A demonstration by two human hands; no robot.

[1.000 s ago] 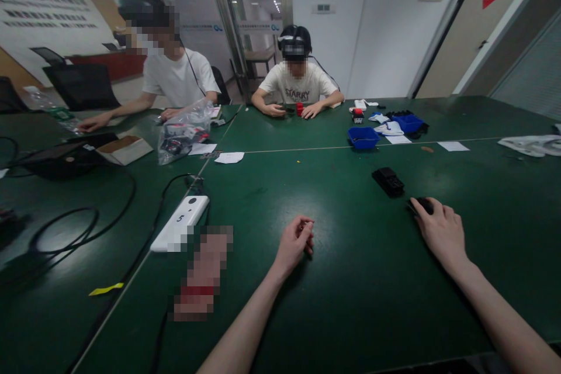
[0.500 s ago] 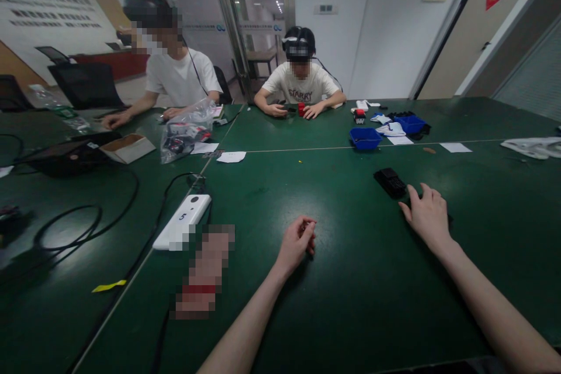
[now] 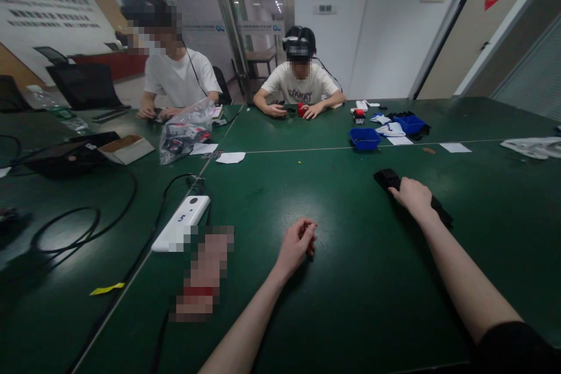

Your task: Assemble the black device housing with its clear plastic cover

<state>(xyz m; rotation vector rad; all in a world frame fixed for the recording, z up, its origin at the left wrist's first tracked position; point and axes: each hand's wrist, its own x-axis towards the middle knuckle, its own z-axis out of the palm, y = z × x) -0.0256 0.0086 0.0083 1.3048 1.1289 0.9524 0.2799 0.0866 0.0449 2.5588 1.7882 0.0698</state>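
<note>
On the right of the green table (image 3: 342,304) lies a long black object (image 3: 442,210) with a blocky, ridged far end; its kind does not show clearly. My right hand (image 3: 414,194) is over its middle, fingers wrapped around it and the thumb on its left side. Part of the object sticks out at either side of the hand. My left hand (image 3: 298,239) rests on the table near the middle, its fingers loosely curled in with the thumb against them. Nothing shows in it.
A white power bank marked 5 (image 3: 182,223) and a blurred-out flat item (image 3: 208,269) lie to the left, with black cables around. Farther back are a blue tray (image 3: 365,139), a clear plastic bag (image 3: 186,131) and papers. Two people sit across the table.
My right hand has moved slightly left and closed from spread fingers onto the black object. My left hand stays put. The person at the far left has drawn their hands together.
</note>
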